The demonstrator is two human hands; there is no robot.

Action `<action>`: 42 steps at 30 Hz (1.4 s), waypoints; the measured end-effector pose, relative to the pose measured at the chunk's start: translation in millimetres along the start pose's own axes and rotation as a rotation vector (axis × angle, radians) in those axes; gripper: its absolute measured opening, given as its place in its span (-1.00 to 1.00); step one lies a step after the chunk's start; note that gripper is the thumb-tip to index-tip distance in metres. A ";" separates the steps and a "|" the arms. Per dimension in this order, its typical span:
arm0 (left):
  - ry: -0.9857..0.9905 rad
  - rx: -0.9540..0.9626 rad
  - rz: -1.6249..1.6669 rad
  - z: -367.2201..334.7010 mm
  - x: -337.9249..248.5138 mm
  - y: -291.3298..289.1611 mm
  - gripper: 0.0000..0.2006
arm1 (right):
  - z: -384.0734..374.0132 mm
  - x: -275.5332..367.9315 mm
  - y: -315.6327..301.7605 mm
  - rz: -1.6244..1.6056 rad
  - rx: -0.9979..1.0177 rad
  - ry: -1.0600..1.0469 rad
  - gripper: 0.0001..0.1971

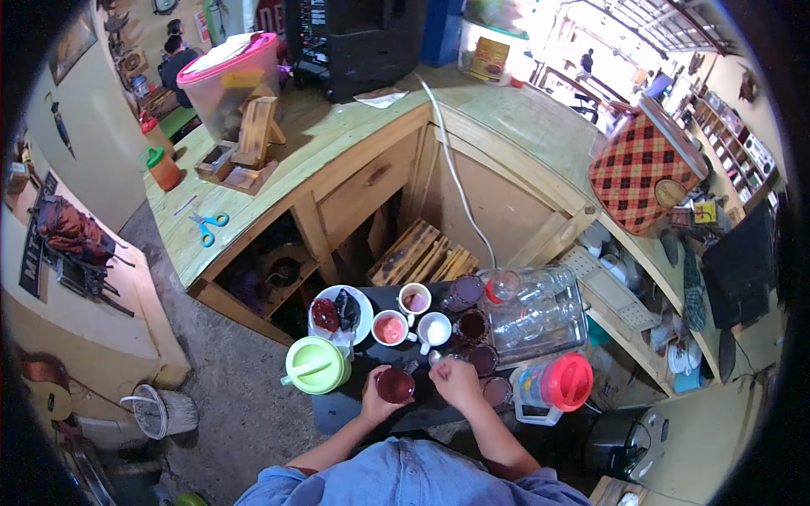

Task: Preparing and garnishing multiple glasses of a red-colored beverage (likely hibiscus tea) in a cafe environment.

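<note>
My left hand (381,396) is wrapped round a glass mug of dark red drink (396,385), low over the dark table (333,415). Just right of it, my right hand (456,381) is closed on a spoon (434,357), whose rounded end shows past the fingers. Beyond my hands stand a white cup with white contents (434,330), a white cup with pink contents (390,327) and another white cup (414,298). Several glasses of dark drink, one a dark red glass (472,325), form a rough column to the right.
A green lidded pitcher (317,365) stands at left, a red-lidded pitcher (564,382) at right. A plate (363,312) bears red and black bags. Clear glasses lie on a tray (540,350). Scissors (207,228) rest on the wooden counter (337,139). A basket (164,411) is on the floor.
</note>
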State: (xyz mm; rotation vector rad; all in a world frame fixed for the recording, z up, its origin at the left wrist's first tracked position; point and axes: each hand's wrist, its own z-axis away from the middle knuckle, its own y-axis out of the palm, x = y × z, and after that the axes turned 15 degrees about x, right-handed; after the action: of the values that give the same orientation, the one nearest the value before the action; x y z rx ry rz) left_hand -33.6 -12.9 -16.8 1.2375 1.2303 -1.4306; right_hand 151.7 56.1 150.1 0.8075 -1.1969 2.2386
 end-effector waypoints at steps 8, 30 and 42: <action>0.032 -0.064 -0.063 8.5 -7.7 9.2 0.13 | 19.6 -104.2 94.3 0.431 -0.124 0.219 -0.58; -0.222 -0.037 0.057 49.4 -2.4 -10.8 -0.16 | -22.6 -120.9 106.4 0.498 -0.202 0.320 -0.85; 0.083 0.488 -0.548 -18.4 -16.7 -74.5 -0.10 | 68.9 -70.1 56.0 0.168 -0.202 0.046 -0.71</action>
State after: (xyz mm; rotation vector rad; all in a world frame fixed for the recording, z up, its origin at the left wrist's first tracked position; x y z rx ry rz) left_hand -101.5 16.4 9.7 1.3411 1.3917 -2.1962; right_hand 184.7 -40.0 100.6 0.5930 -1.4886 2.2072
